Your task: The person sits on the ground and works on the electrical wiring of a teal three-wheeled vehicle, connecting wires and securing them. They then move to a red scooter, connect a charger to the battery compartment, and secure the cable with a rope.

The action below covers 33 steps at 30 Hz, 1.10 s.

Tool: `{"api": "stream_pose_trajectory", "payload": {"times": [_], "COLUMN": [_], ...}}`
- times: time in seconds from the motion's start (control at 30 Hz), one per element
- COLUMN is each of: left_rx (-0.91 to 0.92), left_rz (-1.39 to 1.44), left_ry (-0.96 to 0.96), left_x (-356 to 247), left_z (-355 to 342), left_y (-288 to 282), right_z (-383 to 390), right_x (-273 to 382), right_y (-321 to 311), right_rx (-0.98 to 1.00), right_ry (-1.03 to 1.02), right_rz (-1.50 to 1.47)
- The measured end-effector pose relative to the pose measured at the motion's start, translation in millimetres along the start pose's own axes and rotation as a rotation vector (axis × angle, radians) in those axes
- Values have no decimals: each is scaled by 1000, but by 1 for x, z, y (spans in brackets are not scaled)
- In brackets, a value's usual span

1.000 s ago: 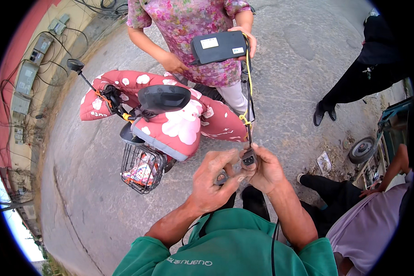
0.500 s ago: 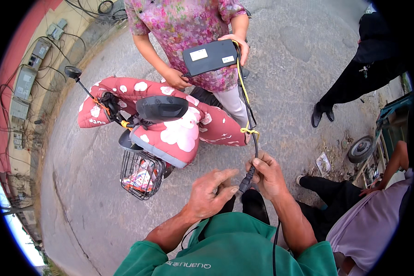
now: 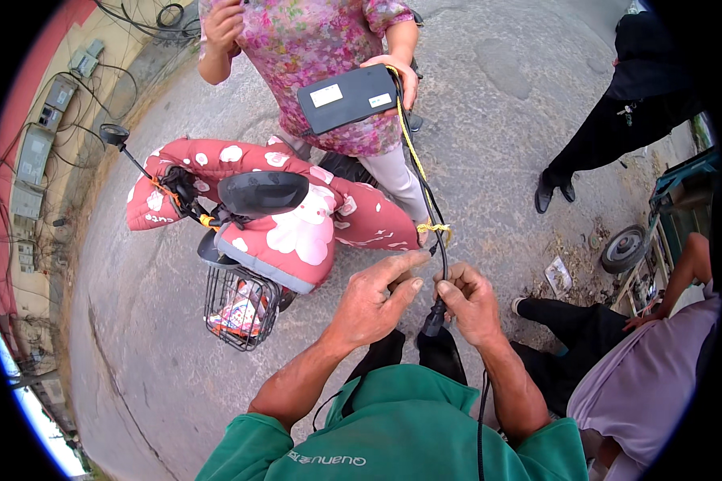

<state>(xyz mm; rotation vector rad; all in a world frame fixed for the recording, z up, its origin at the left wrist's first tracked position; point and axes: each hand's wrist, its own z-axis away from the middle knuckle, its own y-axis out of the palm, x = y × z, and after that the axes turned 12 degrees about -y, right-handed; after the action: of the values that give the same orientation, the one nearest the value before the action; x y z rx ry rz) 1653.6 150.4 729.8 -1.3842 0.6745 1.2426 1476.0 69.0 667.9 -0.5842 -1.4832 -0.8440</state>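
Note:
My right hand pinches a black power cable just above its black plug, which hangs downward. Beside it on the left, my left hand has its thumb and forefinger apart, with nothing visible between them. The forefinger's tip comes close to the cable. Up from my hands the cable runs, with a yellow cord knotted round it, to a black charger box. A person in a floral top holds that box in one hand; their other hand is raised.
An electric scooter with a red padded cover and wire front basket stands at left. People in a lilac shirt and dark clothes are at right, near a loose wheel. Meter boxes line the left wall.
The other person's free hand has left the charger box and gone up to chest height. My left hand has risen from beside the plug toward the cable. The plug has turned more upright.

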Motion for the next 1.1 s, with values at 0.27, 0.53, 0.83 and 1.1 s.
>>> {"api": "stream_pose_trajectory", "payload": {"times": [0.27, 0.53, 0.83, 1.1], "left_rx": [16, 73, 92, 118], "left_rz": [-250, -188, -267, -273], "left_ry": [144, -15, -101, -95], "left_x": [31, 8, 4, 0], "left_z": [-22, -24, -25, -20], "left_y": [9, 4, 10, 9], "right_z": [0, -8, -8, -10], "right_x": [13, 15, 26, 11], "right_y": [-1, 0, -6, -5], "right_rx": [25, 42, 29, 7], "right_ry": [55, 63, 77, 20], "right_rz": [-79, -182, -170, -235]}}
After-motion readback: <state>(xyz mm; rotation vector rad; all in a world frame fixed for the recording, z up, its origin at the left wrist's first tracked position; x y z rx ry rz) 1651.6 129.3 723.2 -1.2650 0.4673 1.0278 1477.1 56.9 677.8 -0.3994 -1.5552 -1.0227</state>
